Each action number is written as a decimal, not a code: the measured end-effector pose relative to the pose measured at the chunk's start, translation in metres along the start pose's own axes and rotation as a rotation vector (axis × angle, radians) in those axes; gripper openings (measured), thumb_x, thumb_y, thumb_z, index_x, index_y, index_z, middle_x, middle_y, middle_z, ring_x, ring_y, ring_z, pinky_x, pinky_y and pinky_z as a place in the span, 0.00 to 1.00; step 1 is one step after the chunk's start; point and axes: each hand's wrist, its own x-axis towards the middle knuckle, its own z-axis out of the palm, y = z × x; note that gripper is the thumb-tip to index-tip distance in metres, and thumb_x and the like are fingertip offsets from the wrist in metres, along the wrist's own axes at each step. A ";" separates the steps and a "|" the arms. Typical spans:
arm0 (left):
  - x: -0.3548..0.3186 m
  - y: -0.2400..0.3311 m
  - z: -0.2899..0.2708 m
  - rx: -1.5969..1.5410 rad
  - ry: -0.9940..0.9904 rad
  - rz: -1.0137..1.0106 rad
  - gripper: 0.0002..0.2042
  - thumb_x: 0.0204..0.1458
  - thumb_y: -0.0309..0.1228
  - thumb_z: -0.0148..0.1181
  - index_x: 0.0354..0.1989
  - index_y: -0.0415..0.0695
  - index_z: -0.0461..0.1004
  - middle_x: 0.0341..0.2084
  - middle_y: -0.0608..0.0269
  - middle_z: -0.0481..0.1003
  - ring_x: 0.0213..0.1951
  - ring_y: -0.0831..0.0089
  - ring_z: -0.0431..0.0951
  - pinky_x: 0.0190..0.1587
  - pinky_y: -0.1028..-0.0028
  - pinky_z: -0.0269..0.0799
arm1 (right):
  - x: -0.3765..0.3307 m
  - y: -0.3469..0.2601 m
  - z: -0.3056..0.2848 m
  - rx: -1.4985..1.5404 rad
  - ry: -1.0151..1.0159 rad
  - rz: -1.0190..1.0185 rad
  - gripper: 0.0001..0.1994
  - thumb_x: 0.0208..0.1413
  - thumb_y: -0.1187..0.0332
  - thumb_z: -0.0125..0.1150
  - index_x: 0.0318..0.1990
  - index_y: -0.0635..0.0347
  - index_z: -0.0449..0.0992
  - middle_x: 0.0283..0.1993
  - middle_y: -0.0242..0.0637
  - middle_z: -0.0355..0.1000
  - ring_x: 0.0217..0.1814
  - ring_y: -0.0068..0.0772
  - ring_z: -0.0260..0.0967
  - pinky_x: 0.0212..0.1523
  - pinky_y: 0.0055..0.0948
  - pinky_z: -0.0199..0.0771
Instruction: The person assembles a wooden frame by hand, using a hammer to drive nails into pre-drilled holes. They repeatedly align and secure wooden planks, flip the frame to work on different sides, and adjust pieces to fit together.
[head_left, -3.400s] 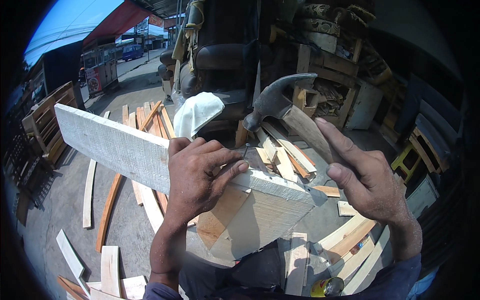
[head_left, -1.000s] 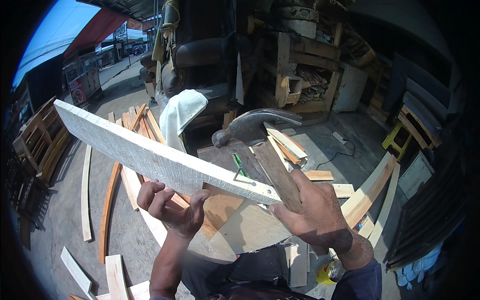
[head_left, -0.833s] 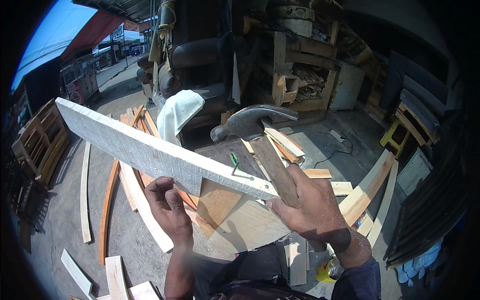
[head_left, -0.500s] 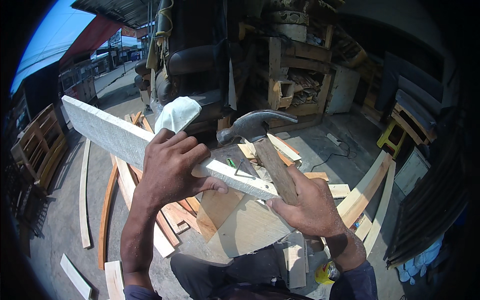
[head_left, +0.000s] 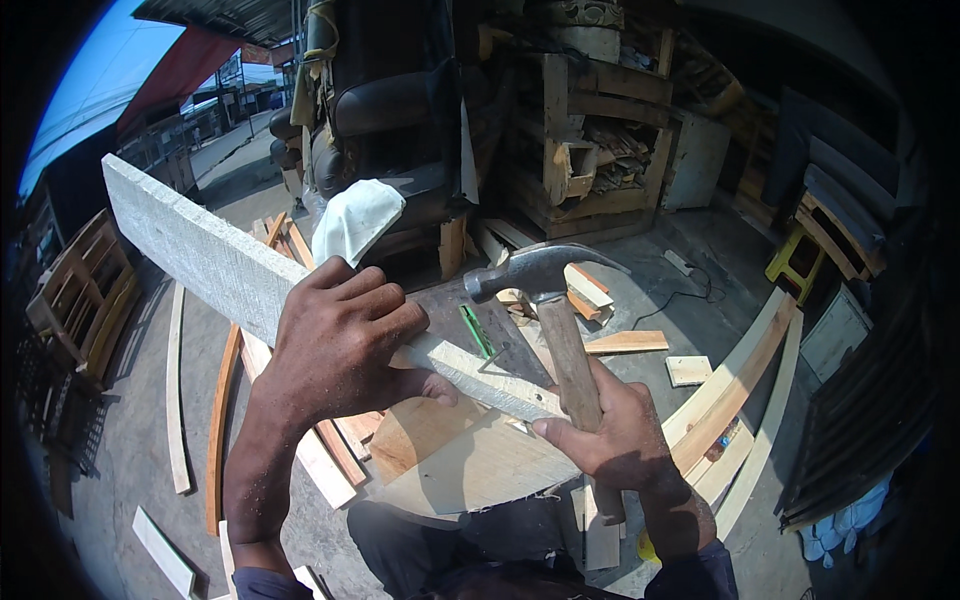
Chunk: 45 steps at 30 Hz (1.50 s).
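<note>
A long whitish wooden board (head_left: 210,235) slants across in front of me, its narrow edge upward and its far end raised to the left. My left hand (head_left: 345,340) is closed around the board near its middle. Out of the board's edge, between my hands, sticks a bent-looking nail (head_left: 491,359). My right hand (head_left: 620,425) grips the wooden handle of a claw hammer (head_left: 570,345), head up, and its thumb touches the board's near end. Below the board lies a pale wooden panel (head_left: 480,465) over my lap.
Wooden strips (head_left: 222,430) lie scattered on the concrete floor at left, with longer planks (head_left: 730,390) at right. A slim green object (head_left: 477,331) lies on a dark surface beyond the board. Farther back are a white cloth-like bundle (head_left: 355,225), a dark armchair (head_left: 385,110) and a wooden frame (head_left: 610,85).
The hammer has shifted right and slightly down, its head farther from the nail. The board's left end sits higher, and more of the green object shows. Both hands keep their holds.
</note>
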 end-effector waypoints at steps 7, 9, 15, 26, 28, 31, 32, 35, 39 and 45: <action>-0.075 0.077 0.075 -0.172 0.813 -0.519 0.17 0.69 0.43 0.56 0.50 0.40 0.63 0.40 0.62 0.60 0.43 0.70 0.63 0.50 0.64 0.62 | -0.015 0.022 -0.010 0.041 0.061 -0.009 0.28 0.51 0.58 0.76 0.53 0.67 0.74 0.39 0.56 0.81 0.43 0.53 0.84 0.48 0.46 0.81; -0.095 0.108 0.112 -0.548 0.849 -0.926 0.19 0.70 0.46 0.56 0.49 0.42 0.63 0.40 0.64 0.61 0.43 0.73 0.63 0.52 0.67 0.63 | -0.022 0.030 -0.016 0.070 0.095 0.036 0.28 0.51 0.58 0.76 0.53 0.67 0.74 0.40 0.55 0.81 0.44 0.52 0.84 0.48 0.45 0.81; -0.117 0.105 0.146 -1.279 0.248 -0.885 0.53 0.54 0.76 0.50 0.69 0.34 0.62 0.63 0.47 0.71 0.59 0.61 0.75 0.61 0.61 0.68 | -0.037 0.055 -0.023 0.110 0.135 0.042 0.28 0.50 0.58 0.76 0.54 0.66 0.75 0.41 0.53 0.82 0.45 0.50 0.84 0.50 0.44 0.81; -0.061 0.104 0.156 -1.721 0.599 -1.020 0.39 0.58 0.58 0.67 0.64 0.36 0.67 0.56 0.56 0.77 0.57 0.64 0.77 0.61 0.62 0.71 | -0.054 0.059 -0.024 0.066 0.151 0.137 0.25 0.50 0.64 0.77 0.53 0.67 0.76 0.43 0.50 0.83 0.47 0.42 0.84 0.52 0.40 0.81; -0.058 0.104 0.155 -1.755 0.647 -1.027 0.38 0.57 0.57 0.69 0.64 0.36 0.68 0.55 0.56 0.78 0.56 0.66 0.77 0.60 0.64 0.72 | -0.056 0.055 -0.022 0.055 0.163 0.147 0.25 0.50 0.66 0.77 0.53 0.67 0.76 0.44 0.48 0.84 0.48 0.38 0.84 0.53 0.38 0.81; -0.060 0.101 0.153 -1.776 0.626 -1.001 0.41 0.56 0.57 0.70 0.66 0.37 0.64 0.57 0.56 0.76 0.59 0.63 0.75 0.62 0.60 0.70 | -0.058 0.051 -0.022 0.052 0.182 0.107 0.25 0.50 0.64 0.76 0.52 0.67 0.75 0.41 0.49 0.83 0.45 0.42 0.84 0.51 0.40 0.81; -0.063 0.101 0.152 -1.767 0.589 -0.984 0.43 0.55 0.59 0.70 0.68 0.38 0.62 0.59 0.54 0.74 0.62 0.60 0.73 0.64 0.57 0.69 | -0.058 0.051 -0.022 0.059 0.186 0.078 0.25 0.51 0.61 0.75 0.52 0.67 0.75 0.39 0.50 0.82 0.43 0.47 0.84 0.49 0.42 0.81; -0.079 0.105 0.146 -1.698 0.643 -1.001 0.46 0.53 0.58 0.71 0.70 0.39 0.59 0.60 0.54 0.72 0.64 0.58 0.72 0.66 0.53 0.69 | -0.055 0.053 -0.023 0.096 0.108 0.054 0.26 0.52 0.59 0.74 0.52 0.67 0.74 0.36 0.51 0.81 0.41 0.51 0.84 0.47 0.44 0.82; -0.101 0.103 0.141 -1.648 0.816 -0.961 0.44 0.53 0.56 0.72 0.68 0.38 0.59 0.59 0.56 0.73 0.61 0.61 0.75 0.63 0.57 0.72 | -0.049 0.054 -0.020 0.167 0.050 -0.055 0.28 0.53 0.57 0.74 0.55 0.66 0.74 0.36 0.50 0.81 0.39 0.49 0.84 0.48 0.44 0.81; -0.131 0.089 0.129 -1.544 0.949 -0.886 0.44 0.54 0.55 0.72 0.68 0.36 0.59 0.57 0.56 0.74 0.58 0.63 0.76 0.61 0.63 0.74 | -0.047 0.032 0.000 0.076 -0.086 0.069 0.33 0.53 0.54 0.74 0.61 0.65 0.71 0.42 0.52 0.81 0.45 0.52 0.80 0.57 0.50 0.75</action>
